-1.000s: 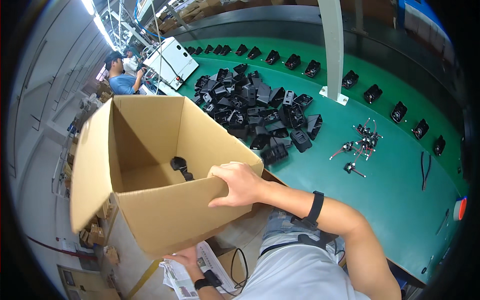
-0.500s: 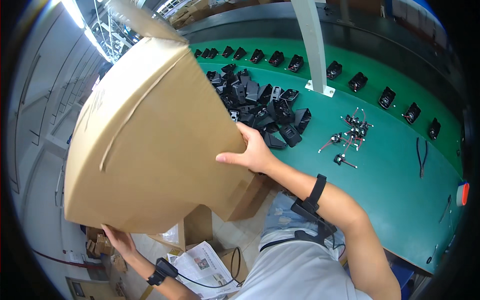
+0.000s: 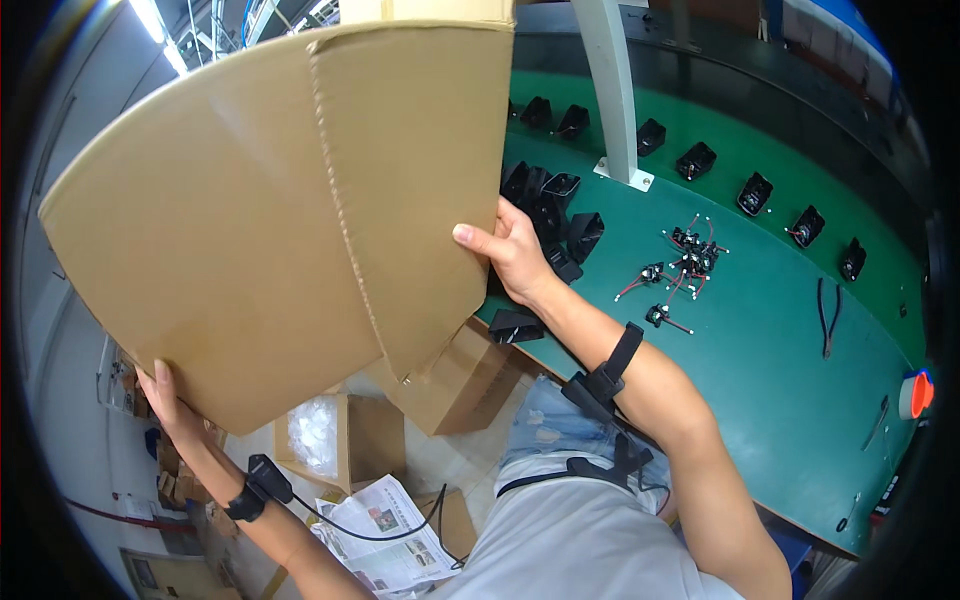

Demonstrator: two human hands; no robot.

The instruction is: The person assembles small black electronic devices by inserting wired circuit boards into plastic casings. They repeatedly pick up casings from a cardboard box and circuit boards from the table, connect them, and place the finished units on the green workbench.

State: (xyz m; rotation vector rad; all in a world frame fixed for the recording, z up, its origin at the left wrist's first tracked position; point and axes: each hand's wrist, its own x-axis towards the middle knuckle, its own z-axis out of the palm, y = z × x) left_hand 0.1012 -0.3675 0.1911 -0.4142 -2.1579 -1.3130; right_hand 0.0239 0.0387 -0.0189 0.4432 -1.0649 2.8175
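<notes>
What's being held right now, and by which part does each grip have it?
A large cardboard box: the left grip is at its lower left edge, the right grip at its right edge, thumb on the near face.

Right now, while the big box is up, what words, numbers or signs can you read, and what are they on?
None can be read clearly.
Newspaper: printed lines and pictures; print too small to read.
Black item at the right edge: pale marks, too small to read.
Large cardboard box held up: no writing I can make out on the sides facing us.
</notes>
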